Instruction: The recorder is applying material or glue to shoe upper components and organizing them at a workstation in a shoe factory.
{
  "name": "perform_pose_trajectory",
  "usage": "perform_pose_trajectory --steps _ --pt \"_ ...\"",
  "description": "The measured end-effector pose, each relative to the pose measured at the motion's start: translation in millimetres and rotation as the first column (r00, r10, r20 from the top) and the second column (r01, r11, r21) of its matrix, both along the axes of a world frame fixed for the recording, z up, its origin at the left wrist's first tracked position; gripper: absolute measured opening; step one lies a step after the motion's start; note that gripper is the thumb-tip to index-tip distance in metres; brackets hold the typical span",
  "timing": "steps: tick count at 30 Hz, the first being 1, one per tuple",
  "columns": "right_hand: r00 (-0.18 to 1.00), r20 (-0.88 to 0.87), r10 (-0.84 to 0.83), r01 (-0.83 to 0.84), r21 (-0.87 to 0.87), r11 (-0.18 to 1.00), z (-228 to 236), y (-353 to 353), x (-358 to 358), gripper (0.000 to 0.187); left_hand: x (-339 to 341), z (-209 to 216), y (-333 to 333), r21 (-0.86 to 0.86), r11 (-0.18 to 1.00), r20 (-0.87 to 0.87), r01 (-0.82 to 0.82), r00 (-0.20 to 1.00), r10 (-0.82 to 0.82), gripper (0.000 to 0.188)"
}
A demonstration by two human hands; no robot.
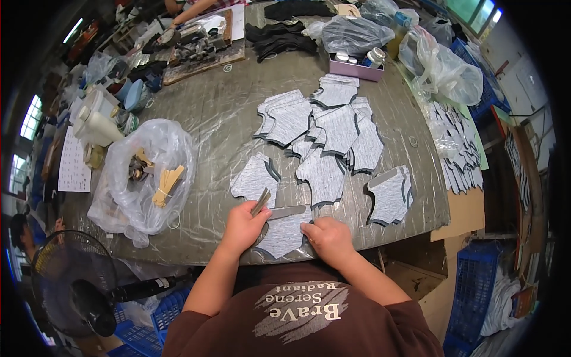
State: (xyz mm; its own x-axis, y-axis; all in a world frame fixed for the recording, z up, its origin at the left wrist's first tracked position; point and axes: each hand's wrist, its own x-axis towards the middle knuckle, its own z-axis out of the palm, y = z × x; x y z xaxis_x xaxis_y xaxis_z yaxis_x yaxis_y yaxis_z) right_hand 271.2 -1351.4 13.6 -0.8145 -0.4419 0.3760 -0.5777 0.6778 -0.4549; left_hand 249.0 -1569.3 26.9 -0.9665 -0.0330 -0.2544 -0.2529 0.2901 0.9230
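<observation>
My left hand is closed around a small bundle of thin, narrow strips that stick up past the thumb. Just in front of me lies a heathered grey fabric piece with a notched outline, and a flat grey strip runs across its far edge, beside my left fingers. My right hand is closed at that piece's right edge, thumb and forefinger pinching it. Beyond my hands, similar dark-backed pieces lie in overlapping stacks, with a separate stack at the right.
A clear plastic bag at the left holds tan strips. Behind it stand white bottles. A pink box with jars and black fabric lie at the far side. A fan stands at the lower left, blue crates at the right.
</observation>
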Motion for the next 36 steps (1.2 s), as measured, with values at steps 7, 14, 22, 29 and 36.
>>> perform_pose_trajectory --steps 7,14,22,29,36 --pt "0.999 0.037 0.017 -0.019 0.048 0.999 2 -1 -2 0.016 -6 -5 -3 -0.029 0.999 0.036 0.016 0.999 -0.015 0.019" --pt "0.999 0.040 0.027 -0.029 0.043 0.999 1 -1 -3 0.016 -8 -3 -1 -0.013 1.000 0.063 0.024 0.998 -0.023 0.018" --pt "0.999 -0.007 0.036 -0.035 0.062 0.997 -2 -1 -2 0.014 -10 -5 0 -0.071 0.997 0.053 0.036 0.998 -0.033 0.019" --pt "1.000 -0.003 0.022 -0.022 0.110 0.994 2 -3 -3 0.011 -6 6 9 -0.289 0.957 -0.083 0.019 0.996 -0.044 0.017" --pt "0.998 0.046 0.034 -0.036 0.048 0.998 1 3 -4 0.018 -1 4 14 -0.581 0.814 -0.294 -0.013 0.936 -0.195 0.013"
